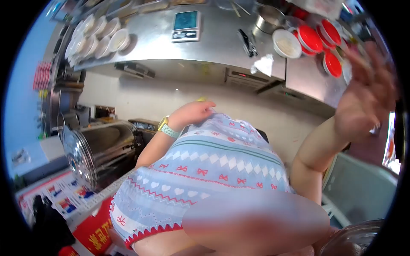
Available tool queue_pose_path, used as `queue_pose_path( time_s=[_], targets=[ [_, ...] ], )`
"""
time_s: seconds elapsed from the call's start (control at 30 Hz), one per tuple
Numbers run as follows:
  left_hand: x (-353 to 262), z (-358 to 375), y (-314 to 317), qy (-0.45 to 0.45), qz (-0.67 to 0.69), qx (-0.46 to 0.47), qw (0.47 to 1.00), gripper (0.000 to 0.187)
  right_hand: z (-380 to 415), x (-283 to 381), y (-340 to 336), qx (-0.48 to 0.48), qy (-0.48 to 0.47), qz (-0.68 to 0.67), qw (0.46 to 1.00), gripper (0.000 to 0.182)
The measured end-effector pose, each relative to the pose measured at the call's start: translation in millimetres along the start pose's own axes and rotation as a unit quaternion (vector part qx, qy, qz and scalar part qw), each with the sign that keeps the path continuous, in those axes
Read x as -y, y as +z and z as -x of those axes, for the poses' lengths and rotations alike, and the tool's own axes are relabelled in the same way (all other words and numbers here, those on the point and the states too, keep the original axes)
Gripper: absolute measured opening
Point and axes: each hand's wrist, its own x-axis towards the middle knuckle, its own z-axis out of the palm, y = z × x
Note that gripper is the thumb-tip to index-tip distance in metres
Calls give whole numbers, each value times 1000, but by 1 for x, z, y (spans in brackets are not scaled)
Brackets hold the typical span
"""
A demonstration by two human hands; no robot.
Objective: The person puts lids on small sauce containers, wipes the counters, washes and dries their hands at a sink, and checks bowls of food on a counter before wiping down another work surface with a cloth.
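Note:
My left hand is at the front of my patterned apron, its fingers curled under. A small yellow bit shows just past the knuckles; what the fingers hold, if anything, is hidden. On that wrist is a watch with a pale green strap. Raised at the right, my right hand is open with fingers spread and somewhat blurred. It holds nothing that I can see. Nearest to it in view are red bowls on the steel counter.
A kitchen scale sits on the counter, with several white lidded tubs to its left. Right of it are black-handled tools, a metal pot, a white bowl and crumpled tissue. A large steel pot stands at left.

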Motion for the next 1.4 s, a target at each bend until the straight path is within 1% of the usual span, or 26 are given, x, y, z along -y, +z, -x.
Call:
queue_pose_path(
  time_s=[0.07,0.1,0.13,0.17,0.2,0.23,0.27,0.3,0.33,0.43,0.5,0.53,0.63,0.8,0.87,0.9,0.93,1.0,1.03,1.07,1.13,1.17,1.23,1.3,1.33,1.4],
  targets=[
    [12,12,-5,-42,7,30,999,37,28,-24,22,9,209,14,978,55],
    [27,16,-3,-53,21,7,998,37,46,-32,34,43,310,44,949,45],
    [47,18,3,-17,-34,-20,999,38,60,-34,42,168,398,183,883,37],
    [62,23,4,17,-90,-45,995,39,85,-44,54,255,439,220,833,35],
    [69,30,1,3,-78,-65,995,39,103,-42,69,309,465,160,814,38],
    [73,35,-7,-12,-81,-49,995,40,123,-46,79,373,430,121,813,39],
    [79,40,-15,-26,-83,-30,996,40,130,-42,94,397,477,43,783,41],
    [88,43,-20,-37,-73,-43,996,40,148,-43,107,375,578,-47,723,44],
    [97,47,-25,-43,-62,-49,996,40,163,-43,118,362,609,-106,698,46],
    [126,79,-51,-70,-52,-63,994,40,175,-49,165,405,625,-78,663,45],
    [152,98,-68,-74,-53,-83,992,41,162,-57,203,448,595,53,665,45],
    [165,108,-78,-72,-53,-86,992,41,159,-66,222,448,593,55,667,45],
    [202,150,-105,-94,-36,-112,989,41,148,-96,292,437,534,28,723,47],
    [257,201,-120,-145,17,-185,972,42,101,-126,404,509,481,42,712,44],
    [267,218,-126,-166,27,-188,968,43,88,-142,447,467,509,-59,721,41],
    [276,224,-125,-175,48,-182,966,44,81,-151,466,409,595,-137,678,39],
    [284,228,-126,-182,70,-173,965,45,77,-160,483,412,592,-140,679,39],
    [297,231,-137,-181,91,-169,965,46,68,-182,512,234,698,-315,599,39],
    [304,231,-143,-183,108,-177,961,46,72,-205,528,191,724,-348,563,42],
    [310,231,-150,-185,124,-183,957,46,74,-224,546,189,726,-347,563,42],
    [323,226,-168,-186,126,-184,957,46,76,-263,578,32,772,-429,469,39],
    [325,225,-181,-188,160,-190,950,47,76,-281,594,22,774,-426,468,39],
    [334,224,-213,-194,191,-201,941,47,67,-321,639,-38,797,-424,429,52],
    [357,223,-236,-203,210,-201,935,47,53,-349,685,-47,787,-428,441,56],
    [369,222,-246,-215,233,-210,925,47,43,-361,707,-54,789,-426,439,56],
    [389,223,-273,-231,218,-224,921,47,18,-380,753,-130,827,-374,398,45]
  ],
)
